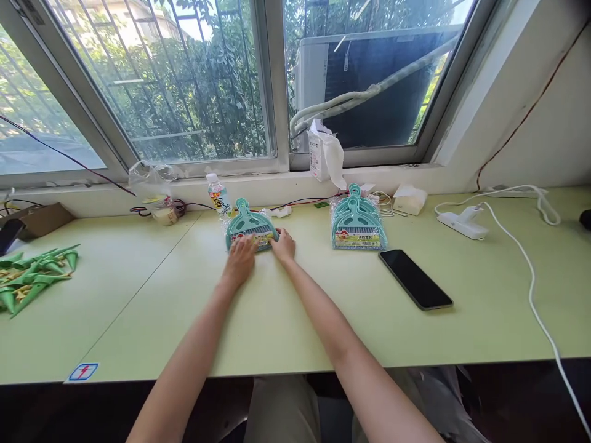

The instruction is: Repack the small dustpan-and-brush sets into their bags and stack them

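Observation:
A teal mini dustpan-and-brush set (250, 226) in clear wrap lies on the pale green table (295, 320), near the window sill. My left hand (241, 258) rests on its front left edge with fingers bent over it. My right hand (283, 245) touches its front right corner, fingers curled against the pack. A stack of the same teal sets (357, 220) in wrap lies a little to the right, untouched.
A black phone (414, 278) lies face up right of my arms. A small bottle (218, 194), a plastic bag (152, 187), a tissue pack (324, 154), a white power strip (463, 223) with cable, and green pointed pieces (32, 277) at the left.

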`<act>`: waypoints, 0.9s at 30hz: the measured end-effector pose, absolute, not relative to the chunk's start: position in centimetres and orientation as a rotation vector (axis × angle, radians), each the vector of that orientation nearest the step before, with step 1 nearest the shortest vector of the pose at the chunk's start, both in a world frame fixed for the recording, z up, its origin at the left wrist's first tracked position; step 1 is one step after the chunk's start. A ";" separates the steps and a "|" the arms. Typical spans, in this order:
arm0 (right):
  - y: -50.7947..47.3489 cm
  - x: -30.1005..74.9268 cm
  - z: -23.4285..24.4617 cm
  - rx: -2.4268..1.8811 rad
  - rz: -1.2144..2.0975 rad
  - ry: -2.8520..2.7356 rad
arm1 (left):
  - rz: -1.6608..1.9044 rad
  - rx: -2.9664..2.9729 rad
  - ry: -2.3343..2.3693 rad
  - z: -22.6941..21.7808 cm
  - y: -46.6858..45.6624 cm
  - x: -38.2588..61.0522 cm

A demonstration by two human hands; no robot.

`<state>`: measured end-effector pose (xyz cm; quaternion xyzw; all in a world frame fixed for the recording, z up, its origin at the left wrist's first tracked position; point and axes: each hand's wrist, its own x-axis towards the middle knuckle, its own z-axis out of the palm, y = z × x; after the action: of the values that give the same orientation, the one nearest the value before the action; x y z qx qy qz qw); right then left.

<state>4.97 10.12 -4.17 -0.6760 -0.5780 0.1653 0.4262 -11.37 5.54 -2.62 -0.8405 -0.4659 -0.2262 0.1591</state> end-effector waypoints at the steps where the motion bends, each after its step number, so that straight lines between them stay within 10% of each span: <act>1: 10.1 5.0 -4.2 -1.686 0.415 -1.438 | -0.573 -2.490 -1.293 -2.8 5.7 -11.1; 15: 8.9 5.8 -3.8 -1.616 0.404 -1.470 | -0.692 -2.582 -1.408 -4.4 7.3 -11.9; 27: 0.1 29.4 -1.2 -1.787 -0.376 -1.191 | -0.587 -2.499 -1.331 -4.4 7.5 -11.6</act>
<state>29.40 0.09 -1.18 -0.7267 -0.4844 -0.1529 0.4625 -11.65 7.48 -4.35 -0.8574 -0.4569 -0.2014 0.1248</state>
